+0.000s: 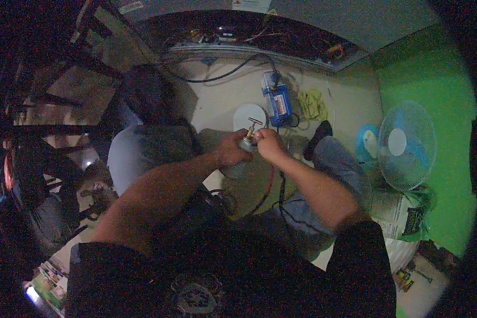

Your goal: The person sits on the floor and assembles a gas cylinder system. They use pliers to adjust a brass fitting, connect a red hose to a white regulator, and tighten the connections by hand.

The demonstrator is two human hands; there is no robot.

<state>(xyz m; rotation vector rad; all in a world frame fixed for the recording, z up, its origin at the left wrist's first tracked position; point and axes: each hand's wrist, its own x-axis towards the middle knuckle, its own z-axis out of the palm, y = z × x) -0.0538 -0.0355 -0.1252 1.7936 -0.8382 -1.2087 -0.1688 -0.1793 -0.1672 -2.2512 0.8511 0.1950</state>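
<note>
Between my knees, a brass valve with a T-shaped handle points up and tilts slightly right. It sits on the pale round top of a small can, most of which is hidden. My left hand wraps round the can from the left. With its fingers curled in, my right hand pinches at the valve's right side; the exact part between the fingertips is hidden. A red hose hangs below my right hand and curves toward my lap. Just beyond the valve is a white round object.
A blue pump with a black cable stands on the floor ahead, beside a yellow-green cloth. To the right, a fan stands by the green wall. A dark open-fronted unit spans the far side; dark furniture legs are left.
</note>
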